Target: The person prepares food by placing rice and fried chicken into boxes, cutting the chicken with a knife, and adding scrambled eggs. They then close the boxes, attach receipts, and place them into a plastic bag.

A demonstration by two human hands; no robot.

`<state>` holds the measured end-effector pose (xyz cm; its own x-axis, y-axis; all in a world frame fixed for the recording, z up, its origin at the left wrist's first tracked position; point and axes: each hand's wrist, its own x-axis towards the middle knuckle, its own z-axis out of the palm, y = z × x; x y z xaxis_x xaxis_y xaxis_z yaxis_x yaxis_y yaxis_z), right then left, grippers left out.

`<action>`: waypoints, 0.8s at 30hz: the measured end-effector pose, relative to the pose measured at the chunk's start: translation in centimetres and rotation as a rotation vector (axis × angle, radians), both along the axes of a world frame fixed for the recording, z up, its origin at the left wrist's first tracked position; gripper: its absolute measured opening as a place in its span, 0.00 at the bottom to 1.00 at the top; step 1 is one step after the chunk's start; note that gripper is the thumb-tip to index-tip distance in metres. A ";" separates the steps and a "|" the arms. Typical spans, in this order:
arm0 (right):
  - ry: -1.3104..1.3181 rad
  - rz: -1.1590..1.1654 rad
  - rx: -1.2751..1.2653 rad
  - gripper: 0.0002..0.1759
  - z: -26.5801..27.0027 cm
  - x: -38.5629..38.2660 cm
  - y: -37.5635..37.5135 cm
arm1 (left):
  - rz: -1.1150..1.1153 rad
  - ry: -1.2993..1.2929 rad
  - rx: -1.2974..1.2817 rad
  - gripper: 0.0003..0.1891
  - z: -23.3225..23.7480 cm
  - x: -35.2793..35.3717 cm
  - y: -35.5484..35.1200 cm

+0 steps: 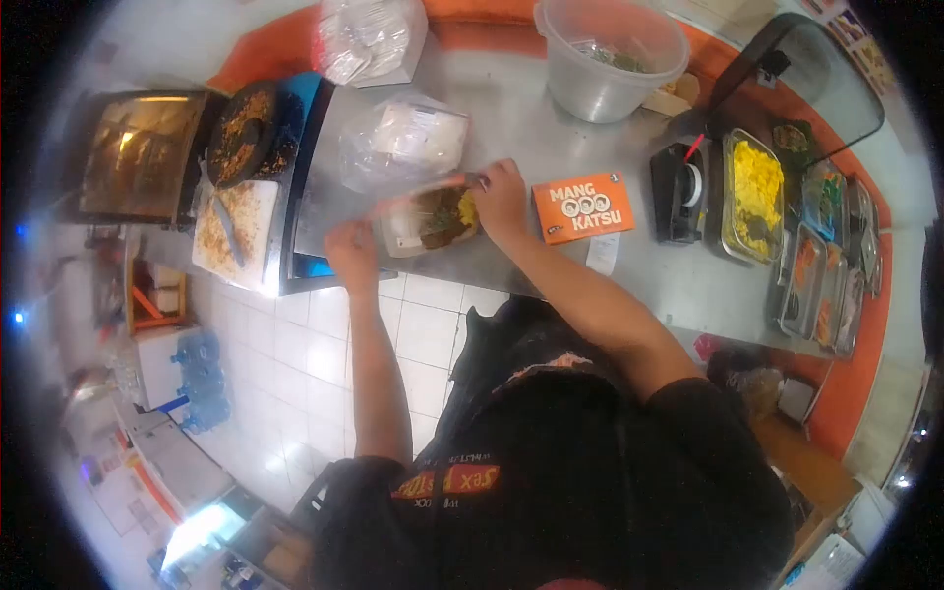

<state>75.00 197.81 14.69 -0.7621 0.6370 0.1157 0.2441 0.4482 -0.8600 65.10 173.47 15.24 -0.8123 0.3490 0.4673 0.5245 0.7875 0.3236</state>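
An open takeaway food box (405,234) lies on the steel counter in front of me, holding white rice, a dark brown and green topping and some yellow food. A narrow orange-brown edge (423,193) runs along its far side, between my hands. At the left end of the box, my left hand (351,253) is closed and slightly blurred. My right hand (502,204) pinches at the far right corner, by a small dark spot. Right of it lies a closed orange box (585,207) lettered "MANG KATSU", with a paper slip (603,253) under its near edge.
Behind the food box sits a clear plastic bag of white containers (418,138). A large translucent tub (612,69) stands farther back. To the right are a black tape dispenser (678,194) and a tray of yellow food (754,192). Left are a knife (229,228) on a cutting board (258,258) and a stone mortar (243,133).
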 end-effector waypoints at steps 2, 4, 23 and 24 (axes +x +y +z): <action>-0.022 -0.024 0.079 0.10 -0.9 1.4 -1.4 | -0.044 -0.116 0.083 0.07 -0.1 3.2 -0.2; -0.046 -0.052 0.157 0.08 -2.6 2.4 -2.8 | -0.009 -0.162 0.150 0.06 -3.3 4.5 -0.5; -0.234 0.207 -0.208 0.16 -3.0 2.9 -0.8 | 0.020 -0.705 0.573 0.08 -5.5 4.5 -0.2; -0.201 0.195 -0.218 0.16 -3.7 3.0 -0.8 | -0.031 -0.667 0.615 0.06 -5.9 4.5 -0.2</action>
